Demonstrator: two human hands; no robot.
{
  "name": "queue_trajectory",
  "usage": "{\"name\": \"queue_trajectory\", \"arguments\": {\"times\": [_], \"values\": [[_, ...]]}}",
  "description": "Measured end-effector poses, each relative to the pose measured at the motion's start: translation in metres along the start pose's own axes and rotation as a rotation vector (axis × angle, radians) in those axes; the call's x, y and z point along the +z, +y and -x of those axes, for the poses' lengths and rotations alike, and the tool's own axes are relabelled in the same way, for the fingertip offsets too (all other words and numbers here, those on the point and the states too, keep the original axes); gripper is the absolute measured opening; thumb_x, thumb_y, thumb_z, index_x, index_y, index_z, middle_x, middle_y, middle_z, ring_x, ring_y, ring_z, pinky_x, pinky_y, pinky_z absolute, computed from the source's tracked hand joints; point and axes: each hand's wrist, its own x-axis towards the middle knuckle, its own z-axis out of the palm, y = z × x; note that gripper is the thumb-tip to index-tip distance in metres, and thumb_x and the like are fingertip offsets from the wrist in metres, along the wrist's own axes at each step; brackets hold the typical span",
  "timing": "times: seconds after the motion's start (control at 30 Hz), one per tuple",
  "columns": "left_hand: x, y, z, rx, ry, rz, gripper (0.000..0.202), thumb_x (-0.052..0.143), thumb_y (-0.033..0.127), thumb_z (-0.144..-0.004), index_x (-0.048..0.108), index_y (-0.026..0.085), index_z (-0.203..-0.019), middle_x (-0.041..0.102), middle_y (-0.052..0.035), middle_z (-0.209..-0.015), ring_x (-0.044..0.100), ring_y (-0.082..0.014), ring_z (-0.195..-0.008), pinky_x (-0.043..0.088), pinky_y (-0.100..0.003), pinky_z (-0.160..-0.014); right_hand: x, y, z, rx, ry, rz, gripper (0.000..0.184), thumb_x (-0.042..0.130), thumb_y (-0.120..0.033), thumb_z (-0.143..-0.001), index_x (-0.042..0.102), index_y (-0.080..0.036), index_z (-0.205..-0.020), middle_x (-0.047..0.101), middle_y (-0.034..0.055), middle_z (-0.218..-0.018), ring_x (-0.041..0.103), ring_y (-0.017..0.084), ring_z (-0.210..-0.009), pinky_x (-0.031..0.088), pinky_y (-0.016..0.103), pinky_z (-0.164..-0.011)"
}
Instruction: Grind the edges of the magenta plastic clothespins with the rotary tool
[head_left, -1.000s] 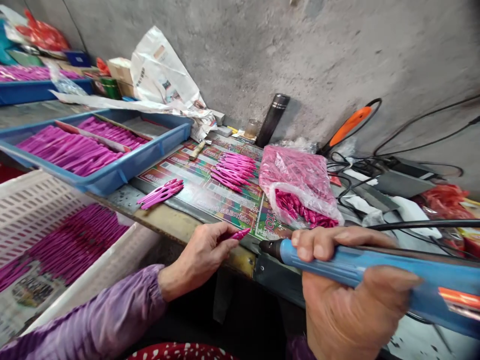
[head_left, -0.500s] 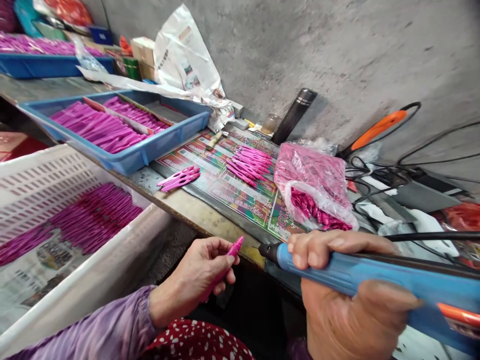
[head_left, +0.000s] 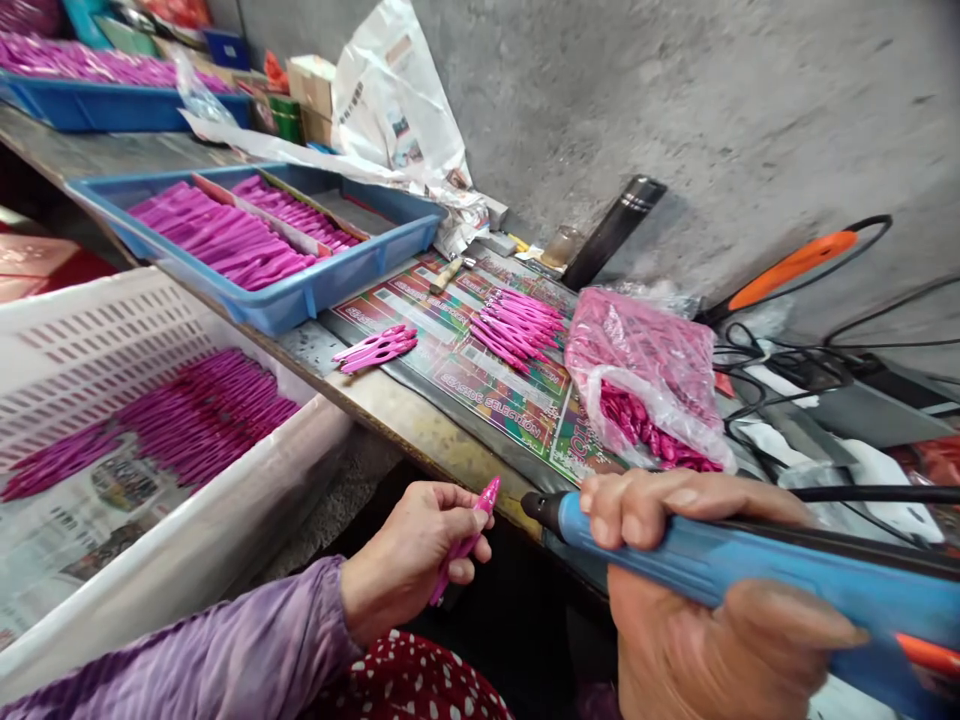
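My left hand (head_left: pixel 424 540) pinches a slim, glossy pink plastic piece (head_left: pixel 489 494) with a pointed tip, held tilted just off the table's front edge. In my right hand (head_left: pixel 697 590) is a blue electric screwdriver (head_left: pixel 720 552), fingers wrapped round its body. Its black nose points left at the pink piece, a small gap apart; the bit's tip is hard to make out. Beyond the hands, a small group of pink pieces (head_left: pixel 377 348) and a larger bundle (head_left: pixel 519 328) lie on the printed mat (head_left: pixel 487 385). An open plastic bag (head_left: pixel 637 340) full of pink parts lies at their right.
A blue divided tray (head_left: pixel 285 305) of pink pieces stands left on the table, with a white perforated crate (head_left: pixel 300 440) below it. A small wooden-handled tool (head_left: pixel 447 275), a black cylinder (head_left: pixel 613 232), an orange-handled tool (head_left: pixel 795 268) and tangled cables are near the wall.
The whole view has shifted slightly, so table things appear further right. Both hands keep their grips; the pink piece and screwdriver stay close together, with little visible change between them.
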Motion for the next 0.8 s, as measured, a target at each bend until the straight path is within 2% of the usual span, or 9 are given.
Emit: {"name": "queue_trajectory", "arguments": {"times": [0.17,0.37,0.8], "values": [[0.0034,-0.0031,-0.0032,0.024,0.047,-0.023,0.035,0.083,0.037,-0.055,0.059,0.016,-0.072,0.062,0.0000,-0.053,0.039,-0.0033,-0.040,0.023,-0.018,-0.040,0.0002,0.0015,0.0010,0.026,0.000,0.023,0.051,0.078,-0.071,-0.082,0.063,-0.023,-0.083,0.056,-0.0051,-0.065,0.054,0.014,-0.057,0.050,0.033,-0.062],[0.0068,-0.0040,-0.0011,0.019,0.075,-0.053,0.031,0.081,0.036,-0.064,0.058,0.017,-0.074,0.063,0.0011,-0.055,0.038,-0.0027,-0.037,0.021,-0.017,-0.038,0.0005,0.0050,0.0042,0.042,0.058,0.021,0.052,0.080,-0.072,-0.078,0.061,-0.024,-0.083,0.054,-0.0065,-0.062,0.050,0.014,-0.054,0.050,0.034,-0.062],[0.0099,-0.0001,0.0008,-0.021,0.094,-0.064,0.022,0.075,0.030,-0.072,0.058,0.017,-0.076,0.061,0.0023,-0.053,0.037,-0.0033,-0.034,0.019,-0.017,-0.036,-0.0036,0.0098,0.0007,0.029,0.022,-0.005,0.049,0.076,-0.070,-0.084,0.063,-0.023,-0.083,0.055,-0.0059,-0.061,0.050,0.014,-0.052,0.048,0.034,-0.060]]}}
